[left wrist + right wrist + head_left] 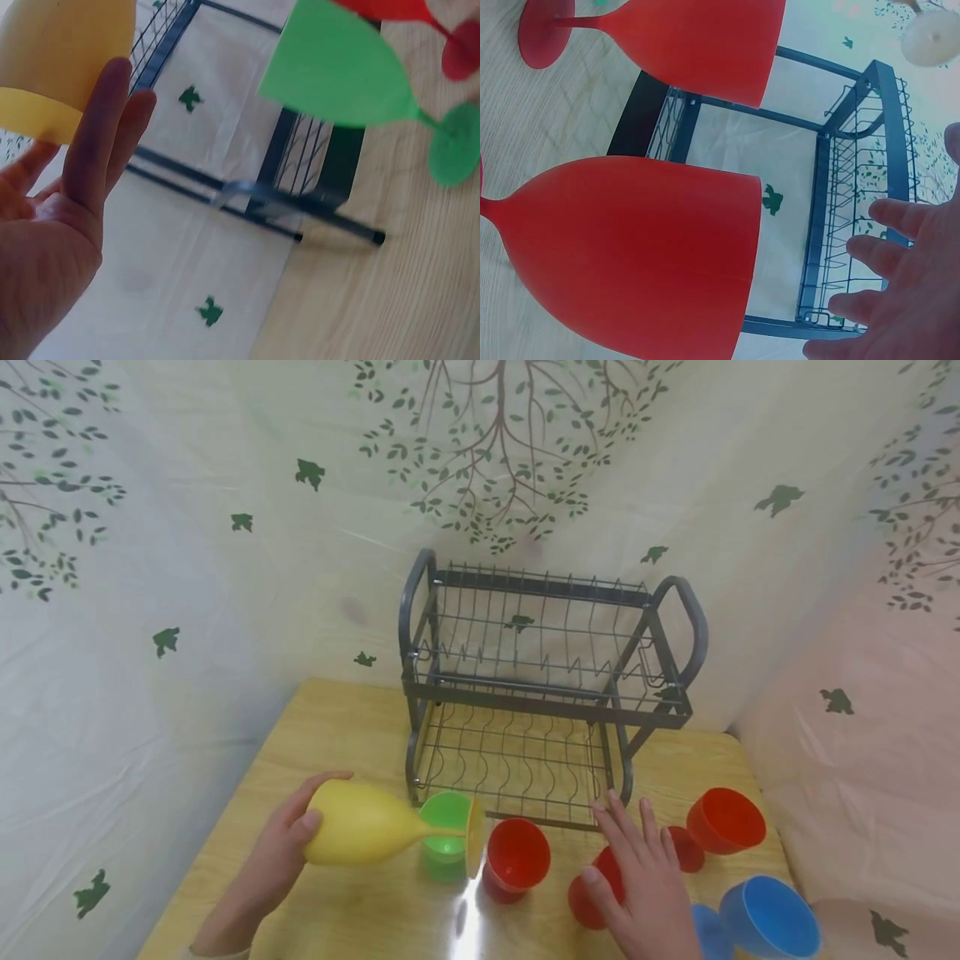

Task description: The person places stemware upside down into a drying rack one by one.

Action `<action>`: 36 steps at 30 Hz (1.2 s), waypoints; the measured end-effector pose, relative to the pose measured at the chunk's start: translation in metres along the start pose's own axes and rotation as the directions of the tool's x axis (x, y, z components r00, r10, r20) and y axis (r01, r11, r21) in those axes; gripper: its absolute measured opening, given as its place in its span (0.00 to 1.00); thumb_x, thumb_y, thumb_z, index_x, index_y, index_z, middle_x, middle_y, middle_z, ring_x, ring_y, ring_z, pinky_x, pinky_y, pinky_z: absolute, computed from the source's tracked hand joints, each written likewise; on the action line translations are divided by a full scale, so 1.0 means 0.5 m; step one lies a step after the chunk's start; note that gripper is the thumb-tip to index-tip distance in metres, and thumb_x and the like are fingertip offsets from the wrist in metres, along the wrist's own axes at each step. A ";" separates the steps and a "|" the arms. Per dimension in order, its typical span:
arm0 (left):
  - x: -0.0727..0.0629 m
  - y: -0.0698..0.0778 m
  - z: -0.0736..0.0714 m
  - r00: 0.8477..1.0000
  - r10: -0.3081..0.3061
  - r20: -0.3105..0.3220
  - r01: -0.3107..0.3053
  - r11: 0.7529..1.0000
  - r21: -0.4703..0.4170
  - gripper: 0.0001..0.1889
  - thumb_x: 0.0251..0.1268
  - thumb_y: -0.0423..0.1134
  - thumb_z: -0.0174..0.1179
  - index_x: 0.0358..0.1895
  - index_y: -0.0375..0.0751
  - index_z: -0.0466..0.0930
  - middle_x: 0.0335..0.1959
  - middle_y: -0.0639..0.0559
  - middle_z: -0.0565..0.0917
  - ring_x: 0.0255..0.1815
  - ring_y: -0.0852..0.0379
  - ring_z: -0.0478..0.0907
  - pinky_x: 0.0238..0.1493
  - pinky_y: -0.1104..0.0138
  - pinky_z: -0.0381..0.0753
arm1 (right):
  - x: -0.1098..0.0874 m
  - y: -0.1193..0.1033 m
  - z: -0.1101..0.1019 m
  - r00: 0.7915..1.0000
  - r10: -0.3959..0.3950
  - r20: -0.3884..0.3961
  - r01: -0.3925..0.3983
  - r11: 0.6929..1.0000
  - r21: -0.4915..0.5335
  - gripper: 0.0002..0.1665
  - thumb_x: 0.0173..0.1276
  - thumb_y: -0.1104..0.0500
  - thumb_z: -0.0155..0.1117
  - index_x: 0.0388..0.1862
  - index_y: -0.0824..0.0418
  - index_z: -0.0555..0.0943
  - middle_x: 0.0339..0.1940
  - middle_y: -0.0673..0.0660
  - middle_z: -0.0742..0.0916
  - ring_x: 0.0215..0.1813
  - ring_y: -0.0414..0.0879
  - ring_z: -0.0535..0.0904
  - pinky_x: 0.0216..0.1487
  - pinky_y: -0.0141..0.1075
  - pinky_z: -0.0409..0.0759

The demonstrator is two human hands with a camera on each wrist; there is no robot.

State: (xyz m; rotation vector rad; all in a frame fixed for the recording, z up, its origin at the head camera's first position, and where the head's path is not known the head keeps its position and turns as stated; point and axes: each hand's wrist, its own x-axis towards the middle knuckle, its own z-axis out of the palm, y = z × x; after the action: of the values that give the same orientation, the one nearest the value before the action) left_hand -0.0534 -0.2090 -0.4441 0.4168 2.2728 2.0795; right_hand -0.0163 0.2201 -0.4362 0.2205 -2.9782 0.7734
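My left hand (273, 847) grips a yellow plastic goblet (363, 822) by its bowl near the rim. The goblet lies sideways in the air, its stem and foot pointing right, in front of a green goblet (444, 817). In the left wrist view, fingers (94, 142) lie along the yellow bowl (67, 52). My right hand (648, 893) hovers with spread fingers over a red goblet (588, 902) that it partly hides, and it holds nothing. Upright red goblets (630, 247) stand beside that palm in the right wrist view.
A dark two-tier dish rack (547, 693) stands at the back of the wooden table (322, 727). Another red goblet (517, 856) is right of the green one. Farther right are a red goblet (723, 822) and a blue goblet (772, 918). Leaf-printed cloth (187, 568) hangs around the table.
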 end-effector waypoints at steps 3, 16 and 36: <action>0.005 -0.005 0.030 1.000 0.006 -0.026 -0.007 0.999 -0.052 0.20 0.85 0.49 0.41 0.70 0.53 0.73 0.49 0.49 0.81 0.41 0.54 0.83 0.37 0.61 0.87 | 0.000 -0.002 0.000 1.000 0.002 0.005 -0.002 1.000 0.007 0.41 0.77 0.36 0.55 0.82 0.52 0.64 0.85 0.58 0.60 0.84 0.69 0.42 0.71 0.79 0.48; 0.028 -0.012 0.147 0.997 -0.070 0.025 0.074 0.963 -0.261 0.23 0.81 0.41 0.42 0.73 0.42 0.66 0.56 0.44 0.78 0.44 0.52 0.81 0.44 0.59 0.86 | -0.004 -0.028 0.013 0.999 -0.001 0.032 -0.001 0.996 0.085 0.45 0.72 0.36 0.63 0.81 0.53 0.65 0.84 0.53 0.63 0.85 0.64 0.44 0.73 0.74 0.51; 0.048 -0.003 0.284 0.998 -0.010 0.069 0.037 0.914 -0.404 0.26 0.85 0.47 0.45 0.76 0.41 0.59 0.64 0.37 0.72 0.52 0.45 0.82 0.50 0.54 0.88 | 0.008 -0.094 0.046 0.997 0.058 -0.058 -0.009 0.781 0.625 0.33 0.77 0.57 0.58 0.79 0.43 0.68 0.78 0.46 0.74 0.76 0.58 0.69 0.66 0.75 0.66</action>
State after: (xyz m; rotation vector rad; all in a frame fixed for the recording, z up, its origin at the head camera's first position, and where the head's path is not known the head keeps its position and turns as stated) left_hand -0.0479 -0.0658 -0.4566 0.4222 1.7317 2.4005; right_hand -0.0137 0.1677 -0.4334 0.1544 -2.5432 1.7169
